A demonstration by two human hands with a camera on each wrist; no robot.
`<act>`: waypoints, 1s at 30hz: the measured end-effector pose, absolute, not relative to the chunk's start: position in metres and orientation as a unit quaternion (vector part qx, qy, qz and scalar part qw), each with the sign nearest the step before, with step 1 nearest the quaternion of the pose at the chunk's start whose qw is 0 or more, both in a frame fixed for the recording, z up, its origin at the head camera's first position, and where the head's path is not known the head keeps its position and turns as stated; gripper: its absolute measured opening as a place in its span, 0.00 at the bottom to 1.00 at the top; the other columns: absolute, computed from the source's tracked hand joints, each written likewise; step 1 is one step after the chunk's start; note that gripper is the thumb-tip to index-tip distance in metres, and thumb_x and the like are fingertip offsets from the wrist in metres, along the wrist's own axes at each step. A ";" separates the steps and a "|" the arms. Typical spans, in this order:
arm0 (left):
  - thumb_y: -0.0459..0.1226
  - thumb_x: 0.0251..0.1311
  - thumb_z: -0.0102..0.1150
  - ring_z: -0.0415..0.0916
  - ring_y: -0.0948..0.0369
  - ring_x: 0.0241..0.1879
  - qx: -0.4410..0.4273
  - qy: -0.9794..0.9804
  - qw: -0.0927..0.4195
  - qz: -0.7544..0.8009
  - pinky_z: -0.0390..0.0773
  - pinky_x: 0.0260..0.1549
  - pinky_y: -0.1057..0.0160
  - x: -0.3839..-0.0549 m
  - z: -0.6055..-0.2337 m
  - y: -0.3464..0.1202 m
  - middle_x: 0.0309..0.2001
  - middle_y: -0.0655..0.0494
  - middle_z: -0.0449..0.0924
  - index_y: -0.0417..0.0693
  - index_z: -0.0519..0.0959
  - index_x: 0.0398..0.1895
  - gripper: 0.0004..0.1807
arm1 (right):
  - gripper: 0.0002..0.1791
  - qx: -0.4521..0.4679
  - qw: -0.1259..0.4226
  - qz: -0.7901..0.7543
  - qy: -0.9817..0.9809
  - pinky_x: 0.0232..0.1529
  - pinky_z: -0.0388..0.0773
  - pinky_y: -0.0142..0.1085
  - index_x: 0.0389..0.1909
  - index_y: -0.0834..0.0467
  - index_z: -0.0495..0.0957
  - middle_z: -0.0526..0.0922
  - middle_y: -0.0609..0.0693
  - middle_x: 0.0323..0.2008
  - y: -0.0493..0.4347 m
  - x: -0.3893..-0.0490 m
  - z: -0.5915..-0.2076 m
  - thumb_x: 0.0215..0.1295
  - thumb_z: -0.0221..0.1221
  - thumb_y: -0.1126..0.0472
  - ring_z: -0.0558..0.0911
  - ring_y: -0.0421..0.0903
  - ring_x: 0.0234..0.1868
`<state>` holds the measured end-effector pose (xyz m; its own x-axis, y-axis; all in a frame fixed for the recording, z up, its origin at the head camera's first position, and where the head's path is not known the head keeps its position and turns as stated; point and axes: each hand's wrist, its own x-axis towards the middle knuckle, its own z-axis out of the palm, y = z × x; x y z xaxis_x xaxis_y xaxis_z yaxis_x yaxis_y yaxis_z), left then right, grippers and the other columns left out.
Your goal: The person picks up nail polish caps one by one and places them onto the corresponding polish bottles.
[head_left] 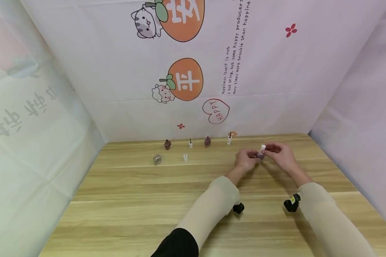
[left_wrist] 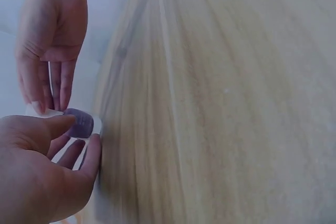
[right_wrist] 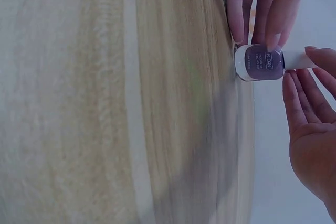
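A purple nail polish bottle [right_wrist: 265,62] with a white cap [right_wrist: 297,60] is between both hands near the table's back right. My left hand [head_left: 246,159] pinches the glass body of the bottle. My right hand [head_left: 282,155] grips the white cap with thumb and fingers. In the right wrist view the cap sits on the bottle's neck; whether it is fully screwed on I cannot tell. The left wrist view shows the left thumb against the purple glass [left_wrist: 80,123], with the right hand [left_wrist: 52,45] beyond it.
Left of the hands stand a dark bottle [head_left: 167,144], another dark bottle [head_left: 207,142] and a clear bottle [head_left: 158,159]. White caps with brushes upward [head_left: 190,143] [head_left: 229,139] stand near the back edge, and a white cap [head_left: 185,157] is in front. A printed cloth [head_left: 141,117] hangs behind the table.
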<state>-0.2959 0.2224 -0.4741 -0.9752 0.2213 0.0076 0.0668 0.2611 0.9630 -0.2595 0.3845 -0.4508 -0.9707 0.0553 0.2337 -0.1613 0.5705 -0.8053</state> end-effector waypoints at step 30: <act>0.37 0.64 0.70 0.83 0.56 0.48 0.258 0.832 0.096 0.481 0.80 0.41 0.71 -0.279 -0.455 0.140 0.59 0.46 0.81 0.42 0.78 0.62 0.24 | 0.24 0.060 0.126 0.345 -0.928 0.38 0.78 0.33 0.60 0.65 0.76 0.81 0.67 0.54 0.386 -0.203 -0.418 0.75 0.61 0.52 0.81 0.65 0.51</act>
